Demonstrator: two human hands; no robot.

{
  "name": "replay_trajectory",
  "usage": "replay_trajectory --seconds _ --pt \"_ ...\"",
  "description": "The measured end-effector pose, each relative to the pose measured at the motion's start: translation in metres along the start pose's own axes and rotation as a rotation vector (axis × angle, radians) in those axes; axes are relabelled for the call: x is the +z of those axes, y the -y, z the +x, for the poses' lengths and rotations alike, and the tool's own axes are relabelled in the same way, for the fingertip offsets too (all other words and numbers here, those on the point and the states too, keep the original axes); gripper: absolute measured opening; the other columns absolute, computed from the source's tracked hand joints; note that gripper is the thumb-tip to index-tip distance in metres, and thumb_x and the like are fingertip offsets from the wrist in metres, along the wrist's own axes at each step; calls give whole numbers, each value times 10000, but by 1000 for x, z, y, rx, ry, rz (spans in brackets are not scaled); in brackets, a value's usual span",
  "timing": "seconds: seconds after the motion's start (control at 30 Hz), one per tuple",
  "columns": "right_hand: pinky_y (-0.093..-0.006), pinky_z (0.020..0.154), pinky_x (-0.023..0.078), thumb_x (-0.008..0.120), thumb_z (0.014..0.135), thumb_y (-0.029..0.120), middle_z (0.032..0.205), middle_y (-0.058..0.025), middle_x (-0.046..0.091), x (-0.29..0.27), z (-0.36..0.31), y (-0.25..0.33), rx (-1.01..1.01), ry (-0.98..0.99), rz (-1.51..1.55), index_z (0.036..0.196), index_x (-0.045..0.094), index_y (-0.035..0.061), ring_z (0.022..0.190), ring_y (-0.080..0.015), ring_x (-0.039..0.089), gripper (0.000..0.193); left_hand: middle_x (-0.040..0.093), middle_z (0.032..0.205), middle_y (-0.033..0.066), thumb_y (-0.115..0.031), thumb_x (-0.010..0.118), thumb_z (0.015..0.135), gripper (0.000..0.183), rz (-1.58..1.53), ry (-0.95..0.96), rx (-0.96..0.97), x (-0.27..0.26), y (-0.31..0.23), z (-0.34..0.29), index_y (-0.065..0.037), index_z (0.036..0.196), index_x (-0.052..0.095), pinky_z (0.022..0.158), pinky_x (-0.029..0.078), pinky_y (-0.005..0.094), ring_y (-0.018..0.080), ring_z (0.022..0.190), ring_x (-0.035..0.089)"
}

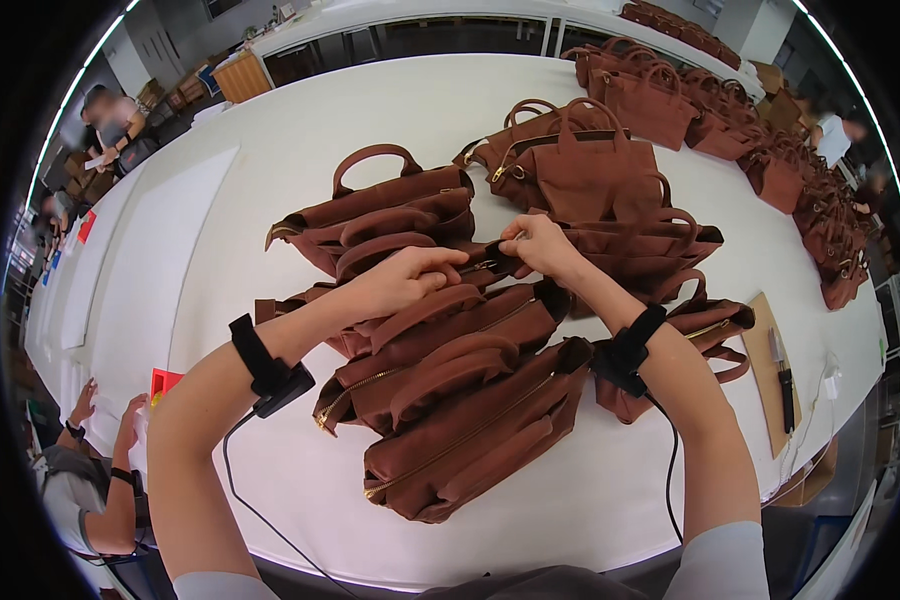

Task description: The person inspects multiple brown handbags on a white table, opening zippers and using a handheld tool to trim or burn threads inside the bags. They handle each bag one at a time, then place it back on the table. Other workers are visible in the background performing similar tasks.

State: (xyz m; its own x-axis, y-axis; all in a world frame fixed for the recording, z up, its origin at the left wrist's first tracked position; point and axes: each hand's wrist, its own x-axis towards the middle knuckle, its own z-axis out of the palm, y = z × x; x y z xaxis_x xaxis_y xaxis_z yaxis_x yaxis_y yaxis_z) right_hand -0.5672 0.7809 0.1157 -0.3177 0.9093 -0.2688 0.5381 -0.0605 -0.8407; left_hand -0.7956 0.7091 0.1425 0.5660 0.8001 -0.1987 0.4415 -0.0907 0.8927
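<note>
Both hands work at the top of a brown leather handbag (484, 268) in the middle of the cluster, its zipper partly showing between them. My left hand (417, 277) has its fingers curled on the bag's edge, just above a rounded handle. At the zipper's right end, my right hand (540, 246) pinches the bag's upper edge between thumb and fingers. Nearer to me lie two more zipped handbags, the closest one (480, 430) with brass-coloured zipper teeth. Another brown handbag (390, 208) stands behind my left hand. To the right of my right hand is a further handbag (640, 245).
Many brown handbags (650, 105) line the far right of the white table (300, 490). A knife (783, 385) with a black handle lies on a tan board (766, 345) at right. White sheets (185, 240) lie left. Co-workers, one (80, 490) at lower left, are around the table.
</note>
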Motion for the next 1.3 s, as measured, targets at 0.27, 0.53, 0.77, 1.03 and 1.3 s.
replay_trajectory --seconds 0.27,0.53,0.77,1.03,1.3 --pt "-268 480 513 625 815 61 802 -106 600 3 1 -16 -92 24 293 929 536 -5 579 -153 605 159 630 841 208 -188 653 754 435 1049 176 112 4 -16 67 25 1105 510 670 515 453 369 771 631" --pt "-263 501 479 582 856 80 803 -91 596 3 -1 -17 -71 54 158 1052 540 -24 567 -139 583 226 644 741 154 -178 551 789 158 1153 158 434 2 -11 69 -47 844 621 597 517 429 333 723 651" --pt "-317 600 514 538 822 84 707 -152 647 1 8 -11 -217 50 -298 969 618 -58 606 -204 642 220 576 869 131 -150 532 795 168 1255 155 734 -4 16 58 -12 883 571 585 526 391 287 760 637" --pt "-407 782 506 530 768 128 751 -227 648 -2 2 -14 -182 -52 -486 865 662 -32 761 -345 655 228 512 858 65 -86 577 766 231 1341 166 548 -42 22 -49 -11 973 508 595 529 309 205 752 584" --pt "-428 766 504 538 758 153 757 -233 644 -12 -1 2 -222 -14 -514 848 657 -37 764 -367 645 241 542 915 47 -29 617 710 326 1269 -47 385 -54 30 -165 -20 1031 558 507 487 287 167 737 578"
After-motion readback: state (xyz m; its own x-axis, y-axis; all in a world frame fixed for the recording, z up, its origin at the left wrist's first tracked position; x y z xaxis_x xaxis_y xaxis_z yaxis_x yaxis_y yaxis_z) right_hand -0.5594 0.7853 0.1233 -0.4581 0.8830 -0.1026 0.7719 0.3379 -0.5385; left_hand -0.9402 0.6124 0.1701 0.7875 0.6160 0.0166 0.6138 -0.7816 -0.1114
